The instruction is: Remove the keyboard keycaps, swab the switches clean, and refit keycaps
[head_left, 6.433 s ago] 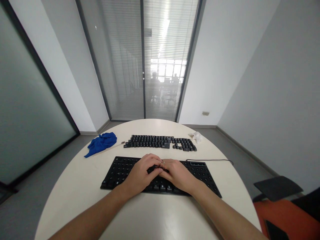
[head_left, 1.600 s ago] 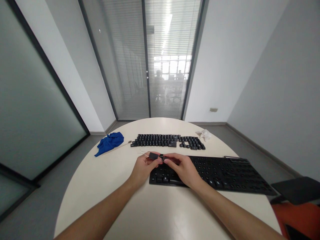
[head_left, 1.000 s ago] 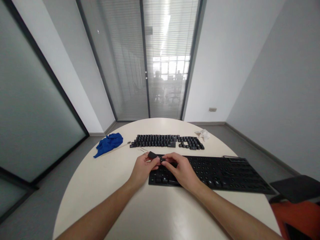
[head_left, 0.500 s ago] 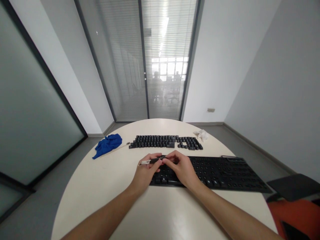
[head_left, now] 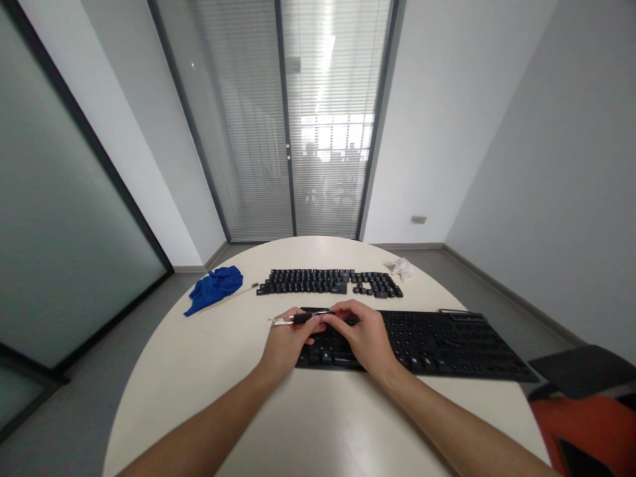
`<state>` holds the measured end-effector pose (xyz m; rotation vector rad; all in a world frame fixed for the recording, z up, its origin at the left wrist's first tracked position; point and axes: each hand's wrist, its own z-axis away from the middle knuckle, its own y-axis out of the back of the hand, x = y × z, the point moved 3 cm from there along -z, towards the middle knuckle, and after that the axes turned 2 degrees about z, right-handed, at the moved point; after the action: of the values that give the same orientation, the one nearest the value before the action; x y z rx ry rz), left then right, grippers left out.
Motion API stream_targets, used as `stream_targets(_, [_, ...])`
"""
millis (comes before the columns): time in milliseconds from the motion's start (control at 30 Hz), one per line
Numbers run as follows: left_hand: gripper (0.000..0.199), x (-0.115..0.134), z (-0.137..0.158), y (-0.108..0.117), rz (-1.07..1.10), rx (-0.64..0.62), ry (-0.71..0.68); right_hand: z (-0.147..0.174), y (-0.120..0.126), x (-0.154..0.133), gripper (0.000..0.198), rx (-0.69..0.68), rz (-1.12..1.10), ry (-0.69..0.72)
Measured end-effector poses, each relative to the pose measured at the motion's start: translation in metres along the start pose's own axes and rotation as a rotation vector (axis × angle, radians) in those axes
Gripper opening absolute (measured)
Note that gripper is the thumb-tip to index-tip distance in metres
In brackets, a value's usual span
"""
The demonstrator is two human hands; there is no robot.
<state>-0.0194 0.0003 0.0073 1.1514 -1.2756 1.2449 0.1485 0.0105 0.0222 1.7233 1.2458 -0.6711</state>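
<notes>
Both hands pinch a long black keycap (head_left: 309,318) just above the left end of the black keyboard base (head_left: 447,341). My left hand (head_left: 288,339) grips the keycap's left part, where a thin metal wire (head_left: 279,322) sticks out to the left. My right hand (head_left: 364,334) grips its right end, with its fingers lying over the keyboard's left keys. The keycap lies nearly level. Several loose black keycaps (head_left: 328,281) are laid out in keyboard order farther back on the round white table (head_left: 209,371).
A crumpled blue cloth (head_left: 214,286) lies at the back left, with a thin stick (head_left: 233,294) beside it. A white tissue (head_left: 400,267) sits at the back right. The keyboard's cable (head_left: 450,311) runs behind it. A dark chair with an orange seat (head_left: 581,404) stands at the right.
The keyboard base now lies farther right than 6.4 s ago. The long keycap, held tilted a second ago, has been turned level and lowered toward the keyboard's left end.
</notes>
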Motion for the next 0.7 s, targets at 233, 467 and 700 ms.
stream_targets(233, [0.033, 0.0004, -0.0013, 0.0021, -0.049, -0.004, -0.053, -0.0040, -0.0042, 0.0044, 0.026, -0.073, -0.074, -0.104])
stream_targets(467, [0.033, -0.0050, -0.0036, 0.0057, -0.096, 0.020, -0.069, -0.0069, 0.0016, 0.0048, 0.022, -0.252, -0.098, -0.039])
stream_targets(700, [0.031, -0.0038, -0.0024, 0.0047, -0.099, 0.005, -0.122, -0.0062, 0.0041, 0.0042, 0.018, -0.238, -0.129, 0.040])
